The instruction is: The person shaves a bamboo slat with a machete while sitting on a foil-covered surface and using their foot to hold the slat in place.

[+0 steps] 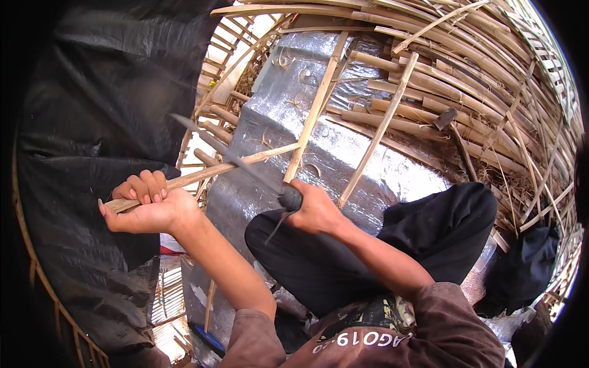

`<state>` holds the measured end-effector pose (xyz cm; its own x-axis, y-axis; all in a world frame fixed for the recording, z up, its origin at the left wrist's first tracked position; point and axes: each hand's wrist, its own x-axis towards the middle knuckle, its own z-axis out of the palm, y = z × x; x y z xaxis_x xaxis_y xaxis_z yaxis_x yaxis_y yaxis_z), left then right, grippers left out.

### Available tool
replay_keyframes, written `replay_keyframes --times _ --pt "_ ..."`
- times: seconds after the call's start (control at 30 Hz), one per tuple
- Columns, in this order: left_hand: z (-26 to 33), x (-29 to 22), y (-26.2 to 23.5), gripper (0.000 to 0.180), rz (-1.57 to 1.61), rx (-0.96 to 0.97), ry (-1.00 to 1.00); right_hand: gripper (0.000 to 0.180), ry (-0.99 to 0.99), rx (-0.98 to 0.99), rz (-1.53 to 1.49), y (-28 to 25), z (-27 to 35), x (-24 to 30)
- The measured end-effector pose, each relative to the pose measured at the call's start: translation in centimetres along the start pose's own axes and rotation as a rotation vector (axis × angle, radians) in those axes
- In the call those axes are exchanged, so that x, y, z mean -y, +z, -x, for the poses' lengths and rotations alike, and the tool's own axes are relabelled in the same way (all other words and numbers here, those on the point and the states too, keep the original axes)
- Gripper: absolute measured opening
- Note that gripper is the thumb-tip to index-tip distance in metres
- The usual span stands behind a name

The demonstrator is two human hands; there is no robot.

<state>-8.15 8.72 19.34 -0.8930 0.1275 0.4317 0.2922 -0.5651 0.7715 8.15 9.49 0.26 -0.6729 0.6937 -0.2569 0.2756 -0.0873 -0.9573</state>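
Note:
My left hand (149,205) is closed round the near end of a split bamboo strip (208,172), which slants up to the right. In my right hand (316,208) is the dark wrapped handle of a long knife (257,174). Its blade, blurred by motion, points up to the left and crosses the strip near the middle; whether the edge touches it I cannot tell. The strip's far end meets a second bamboo strip (316,109) lying on the silvery sheet (270,116). A third strip (381,132) rests to the right of that one.
Several bamboo poles (423,92) lie stacked at the upper right, with a hammer-like tool (453,126) on them. Curled shavings (311,168) dot the sheet. A black tarp (98,122) hangs at the left. My crossed legs (429,224) sit close below my hands.

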Motion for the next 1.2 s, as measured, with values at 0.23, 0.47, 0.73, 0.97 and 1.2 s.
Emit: replay_keyframes --times 0.23,0.47,0.73,0.97,1.2 --pt "0.0 0.6 0.7 0.050 0.004 0.028 -0.016 0.047 0.032 -0.010 0.036 -0.2 -0.5 -1.5" --pt "-0.1 0.1 0.2 0.051 0.004 0.016 -0.030 0.047 0.054 0.065 0.006 -1.0 -0.9 -2.9" --pt "0.5 0.6 0.6 0.053 0.007 0.037 -0.020 0.045 -0.030 0.008 0.052 -0.9 0.8 1.2" --pt "-0.8 0.5 -1.0 0.054 0.028 -0.011 -0.034 0.040 0.131 -0.017 0.130 -0.9 -2.6 -5.6" --pt "0.0 0.4 0.4 0.051 -0.024 -0.027 -0.038 0.043 -0.020 -0.031 0.127 -0.4 0.8 0.4"
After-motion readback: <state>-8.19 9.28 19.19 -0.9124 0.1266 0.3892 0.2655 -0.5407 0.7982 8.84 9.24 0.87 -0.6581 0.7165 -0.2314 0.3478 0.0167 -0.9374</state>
